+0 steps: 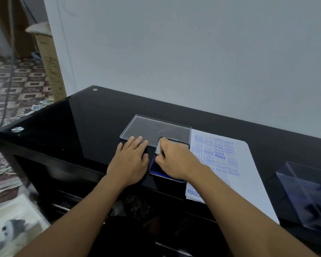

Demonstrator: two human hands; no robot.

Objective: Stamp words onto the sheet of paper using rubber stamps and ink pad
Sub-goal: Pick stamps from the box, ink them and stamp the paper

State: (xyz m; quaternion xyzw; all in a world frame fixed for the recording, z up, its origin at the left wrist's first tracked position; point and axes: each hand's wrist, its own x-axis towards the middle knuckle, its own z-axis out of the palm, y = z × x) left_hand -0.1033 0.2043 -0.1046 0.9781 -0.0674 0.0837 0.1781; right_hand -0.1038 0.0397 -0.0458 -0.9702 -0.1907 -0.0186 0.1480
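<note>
Fingers [163, 145] of your right hand [174, 160] pinch what looks like a rubber stamp [158, 148] onto the ink pad [153, 167] beneath, probably inking it. Your left hand [130, 160] lies flat alongside, bracing; the sheet of paper [248, 164] sits just right.

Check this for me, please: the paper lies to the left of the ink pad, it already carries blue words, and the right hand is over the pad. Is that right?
Not quite. The head view shows the paper lying to the right of the ink pad, not to the left. The rest stands: it carries blue words, and the right hand is over the pad.
</note>
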